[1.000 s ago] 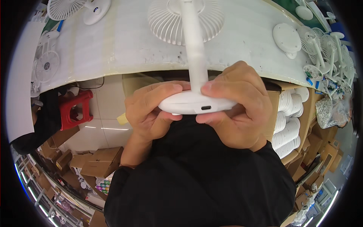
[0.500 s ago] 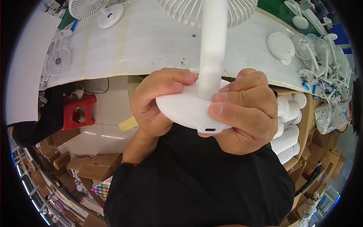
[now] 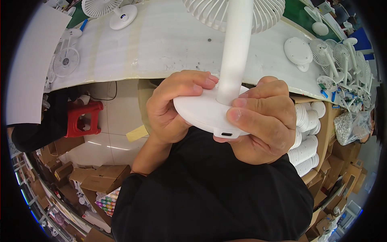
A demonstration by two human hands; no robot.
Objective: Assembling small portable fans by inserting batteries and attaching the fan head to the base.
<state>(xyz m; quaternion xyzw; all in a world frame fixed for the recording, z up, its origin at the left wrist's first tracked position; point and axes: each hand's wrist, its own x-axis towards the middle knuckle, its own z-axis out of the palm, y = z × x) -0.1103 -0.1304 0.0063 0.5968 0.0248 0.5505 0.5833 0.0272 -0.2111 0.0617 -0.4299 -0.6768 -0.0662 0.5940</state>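
Note:
Between both my hands is a white desk fan (image 3: 237, 48), held by its round base (image 3: 201, 108) in front of my chest. A straight white post rises from the base toward the caged fan head, which the top of the view cuts off. My left hand (image 3: 171, 103) wraps the base's left rim, fingers on top. My right hand (image 3: 264, 121) grips the right rim, with thumb and fingertips pressed by the foot of the post. A dark slot-shaped port shows in the base's near edge. The undersides of the base and several fingertips are hidden.
A white-topped workbench (image 3: 161, 44) spans the far side. Loose on it lies a white round base (image 3: 298, 51); more fans (image 3: 330, 56) crowd its right end. Stacked white discs (image 3: 304, 151) fill a carton at my right. A red stool (image 3: 86, 119) stands at left, near another person's dark sleeve.
The fan and both hands have shifted slightly right in the view, and the fan tilts a little more. My grip on the base looks the same.

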